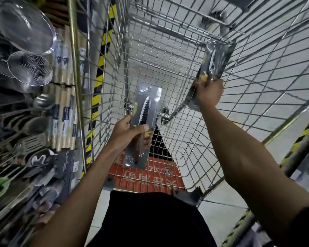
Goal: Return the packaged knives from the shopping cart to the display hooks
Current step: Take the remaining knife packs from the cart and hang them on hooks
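Observation:
I look down into a wire shopping cart (168, 56). My left hand (125, 133) grips a packaged knife (144, 111) on a grey card, serrated blade pointing away from me, held over the cart's near end. My right hand (209, 92) grips a second packaged knife (215, 59) of the same kind, lifted above the cart's right side. Both packs are clear of the cart floor. No other knife pack shows in the basket. The display hooks for the knives are not distinguishable in this view.
A shelf wall on the left carries hanging strainers (30, 70), ladles and spatulas (32, 139), and wooden rolling pins (64, 111). A red sign (150, 179) lies on the cart's child-seat flap. Yellow-black hazard tape (98, 81) marks the floor by the shelf.

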